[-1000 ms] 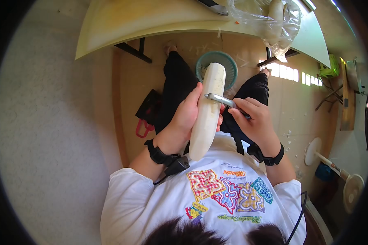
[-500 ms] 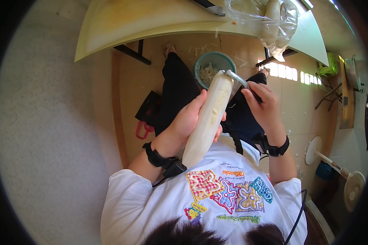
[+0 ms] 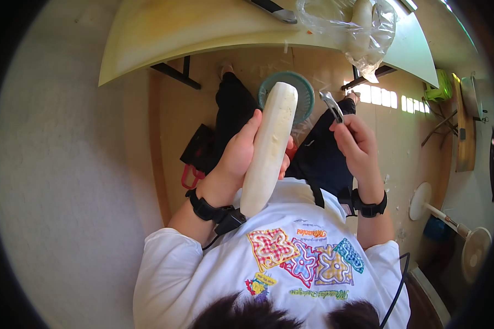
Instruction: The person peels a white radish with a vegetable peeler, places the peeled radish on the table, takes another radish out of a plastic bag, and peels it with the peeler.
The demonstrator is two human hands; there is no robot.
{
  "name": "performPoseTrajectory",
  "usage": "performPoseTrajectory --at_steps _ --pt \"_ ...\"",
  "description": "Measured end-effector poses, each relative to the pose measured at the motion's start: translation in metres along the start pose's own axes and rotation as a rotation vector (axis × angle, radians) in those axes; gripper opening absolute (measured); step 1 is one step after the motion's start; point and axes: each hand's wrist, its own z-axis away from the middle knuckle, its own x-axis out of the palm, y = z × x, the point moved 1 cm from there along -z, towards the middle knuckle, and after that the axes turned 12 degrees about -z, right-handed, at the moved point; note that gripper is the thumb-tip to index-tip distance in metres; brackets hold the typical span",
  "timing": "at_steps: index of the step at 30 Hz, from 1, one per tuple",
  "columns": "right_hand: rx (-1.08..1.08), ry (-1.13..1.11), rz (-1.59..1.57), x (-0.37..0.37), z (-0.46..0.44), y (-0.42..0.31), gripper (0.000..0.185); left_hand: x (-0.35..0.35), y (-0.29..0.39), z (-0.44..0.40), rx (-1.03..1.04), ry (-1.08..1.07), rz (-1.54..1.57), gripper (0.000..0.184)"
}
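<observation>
A long white radish, pale and mostly peeled, slants upward in front of my shirt. My left hand is wrapped around its middle, thumb on the near side and fingertips showing at the right. To the right, my right hand grips a metal peeler by its handle, its head pointing up and left, apart from the radish. Below the radish's upper end, a teal basket stands on the floor between my legs, partly hidden by the radish.
Across the top runs a table holding a knife and a clear plastic bag with more white radishes. Peel scraps lie on the floor. A fan stands at the right; a black bag lies at the left.
My right hand has drawn the peeler off the radish's top end and away to the right. The radish has shifted slightly left and turned more upright in my left hand.
</observation>
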Motion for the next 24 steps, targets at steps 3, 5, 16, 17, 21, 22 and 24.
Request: performPoseTrajectory --at_steps 3,5,16,17,21,22,24 --pt "-0.043 -0.232 0.075 0.016 0.014 -0.028 0.046 -0.003 -0.002 -0.003 0.024 0.043 -0.093 0.07" --pt "-0.13 -0.34 0.07 0.034 0.013 -0.031 0.054 -0.01 -0.008 -0.008 -0.002 -0.019 -0.061 0.069" --pt "0.12 -0.383 -0.492 0.059 0.005 -0.002 0.014 0.0 -0.015 -0.006 0.024 -0.059 -0.06 0.068" --pt "0.119 -0.379 -0.489 0.057 0.005 -0.004 0.014 -0.001 -0.017 -0.008 0.025 -0.068 -0.058 0.068" --pt "-0.07 -0.242 -0.197 0.046 0.002 -0.004 0.008 0.002 -0.012 -0.003 0.013 -0.046 -0.073 0.067" --pt "-0.039 -0.178 -0.216 0.043 0.002 -0.013 0.006 0.005 -0.009 -0.001 0.013 -0.046 -0.073 0.067" --pt "-0.025 -0.075 -0.097 0.029 -0.003 -0.014 0.006 0.009 -0.003 0.002 0.021 0.067 -0.067 0.064"
